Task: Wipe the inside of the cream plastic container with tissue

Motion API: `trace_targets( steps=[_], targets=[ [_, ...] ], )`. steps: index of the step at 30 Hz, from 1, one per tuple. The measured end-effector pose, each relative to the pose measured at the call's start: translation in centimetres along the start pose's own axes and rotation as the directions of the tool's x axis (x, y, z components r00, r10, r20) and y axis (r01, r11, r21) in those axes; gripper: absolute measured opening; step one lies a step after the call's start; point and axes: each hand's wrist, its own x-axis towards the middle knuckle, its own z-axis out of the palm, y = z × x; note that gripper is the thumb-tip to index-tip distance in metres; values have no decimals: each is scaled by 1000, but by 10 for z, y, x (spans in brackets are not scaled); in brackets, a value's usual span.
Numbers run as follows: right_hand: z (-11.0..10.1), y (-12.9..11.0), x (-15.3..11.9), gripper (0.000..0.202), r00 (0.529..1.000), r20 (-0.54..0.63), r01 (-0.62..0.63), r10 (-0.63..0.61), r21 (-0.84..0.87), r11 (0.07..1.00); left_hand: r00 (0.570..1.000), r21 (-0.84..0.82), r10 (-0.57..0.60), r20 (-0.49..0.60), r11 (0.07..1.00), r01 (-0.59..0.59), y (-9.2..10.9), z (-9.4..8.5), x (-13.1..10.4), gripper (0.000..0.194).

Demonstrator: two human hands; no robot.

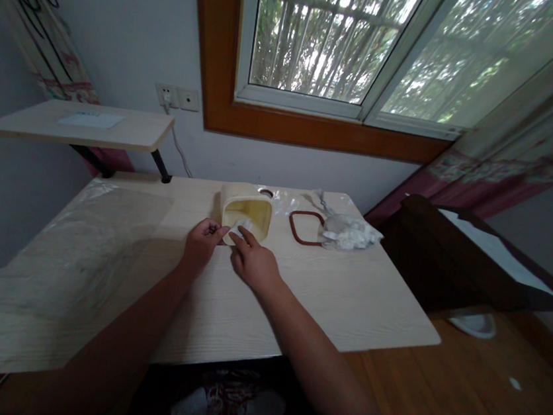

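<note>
A cream plastic bin (267,223) lies on its side on the table, its mouth facing me. At its lower rim, my left hand (201,242) is closed, thumb and fingertips pinching the edge of a small whitish, crumpled piece (237,225). From the right, my right hand (255,258) reaches to the same piece with bent fingers closed on it. The piece lies partly inside the bin's mouth, and its exact kind is hard to make out. To the right, a brown rounded-square ring (303,242) rests on the tabletop beside a clear plastic bag (351,233) with white crumpled contents.
The light wood table (345,308) carries a clear plastic sheet (103,241) at the left. A raised shelf (130,131) with a paper stands at the back left. A wall socket (176,97) holds a plugged-in cable. Dark furniture (420,257) stands right of the table.
</note>
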Motion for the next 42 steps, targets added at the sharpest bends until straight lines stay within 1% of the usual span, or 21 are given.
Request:
trace_targets(
  steps=[5, 14, 20, 25, 29, 34, 37, 39, 42],
  targets=[
    [-3, -1, -1, 54, 1000, 14, 4, -4, 5, 1000, 1000, -8, -3, -6, 1000, 3, -1, 0, 0, 34],
    [-2, 0, -1, 48, 999, -40, 19, -17, 52, 998, 1000, -18, -17, -14, 1000, 16, 5, 0, -2, 33],
    [-7, -4, -4, 50, 1000, -14, 11, -11, 48, 999, 1000, 1, -5, -22, 1000, 5, 3, -1, -1, 31],
    [-11, -8, -6, 57, 1000, -12, 27, -27, 32, 999, 1000, 5, 9, -4, 1000, -9, 2, -1, -1, 32],
    [-19, -10, -4, 53, 999, 36, 30, -30, -18, 999, 1000, 3, 14, 3, 1000, -14, 2, -1, -1, 31],
    [-36, -13, 7, 43, 994, 84, 79, -72, -76, 994, 1000, -6, 22, 8, 1000, -22, 2, -1, -1, 31],
    [-45, -15, 18, 37, 988, 137, 91, -76, -112, 990, 1000, -3, 14, 0, 1000, -14, 2, -2, 0, 31],
    [-48, -17, 26, 35, 983, 172, 92, -68, -139, 986, 1000, -3, 12, 9, 1000, -12, 3, -3, 0, 32],
    [-49, -19, 38, 35, 981, 183, 97, -65, -169, 981, 1000, -17, -2, 27, 1000, 3, 5, -3, -1, 34]
  ],
)
